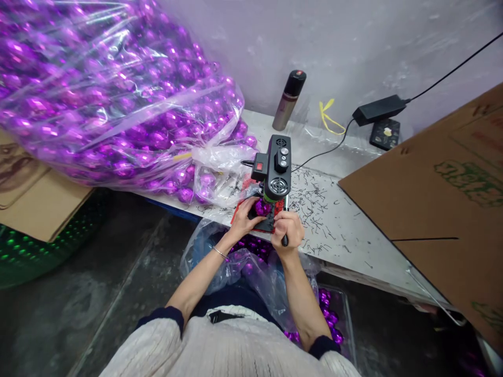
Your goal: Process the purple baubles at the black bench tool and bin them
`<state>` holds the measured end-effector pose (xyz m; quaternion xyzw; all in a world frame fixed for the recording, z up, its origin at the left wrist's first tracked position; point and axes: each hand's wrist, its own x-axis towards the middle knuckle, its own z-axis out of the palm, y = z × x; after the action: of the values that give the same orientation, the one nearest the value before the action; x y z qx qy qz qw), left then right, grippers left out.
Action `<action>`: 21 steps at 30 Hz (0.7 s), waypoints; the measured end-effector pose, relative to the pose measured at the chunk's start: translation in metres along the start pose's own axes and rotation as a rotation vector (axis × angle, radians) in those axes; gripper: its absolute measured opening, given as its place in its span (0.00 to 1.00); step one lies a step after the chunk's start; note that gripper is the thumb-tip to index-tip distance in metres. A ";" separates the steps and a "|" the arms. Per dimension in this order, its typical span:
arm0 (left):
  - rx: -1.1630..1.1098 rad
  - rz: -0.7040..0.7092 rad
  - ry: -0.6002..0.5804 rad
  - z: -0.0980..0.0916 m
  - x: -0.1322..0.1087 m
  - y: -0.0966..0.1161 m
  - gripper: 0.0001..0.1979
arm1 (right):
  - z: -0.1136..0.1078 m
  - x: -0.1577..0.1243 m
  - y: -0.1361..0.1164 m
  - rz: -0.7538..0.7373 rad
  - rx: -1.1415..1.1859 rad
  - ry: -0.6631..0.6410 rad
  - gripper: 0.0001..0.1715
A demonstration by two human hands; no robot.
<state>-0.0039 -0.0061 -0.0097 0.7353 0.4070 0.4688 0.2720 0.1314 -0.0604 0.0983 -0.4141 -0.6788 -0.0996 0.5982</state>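
A small black machine (279, 167) with a red switch stands on the white table (334, 230). My left hand (247, 220) holds a shiny purple ball (262, 207) under the machine's head, with thumb and fingers around it. On the machine's right side, my right hand (288, 230) is wrapped round a black lever handle (285, 240). A dark plate with red edges lies beneath the ball. An open clear bag of purple balls (247, 268) hangs below the table edge, in front of my body.
A huge clear bag of purple balls (129, 104) fills the left. Behind the machine stand a spray can (289, 100) and a power adapter (379, 109). A cardboard box (444, 199) is at the right. Black scraps litter the table.
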 end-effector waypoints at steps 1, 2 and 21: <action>-0.008 0.009 0.005 0.000 0.000 0.000 0.31 | 0.002 -0.004 0.003 -0.009 0.012 0.008 0.13; -0.015 0.015 0.009 0.000 0.000 0.000 0.31 | 0.003 -0.007 0.005 -0.015 0.022 0.019 0.13; 0.001 0.002 -0.010 0.000 -0.001 0.003 0.32 | 0.011 -0.025 0.012 0.034 0.006 0.082 0.13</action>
<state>-0.0032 -0.0083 -0.0073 0.7381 0.4049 0.4653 0.2732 0.1307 -0.0571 0.0685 -0.4193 -0.6468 -0.1042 0.6285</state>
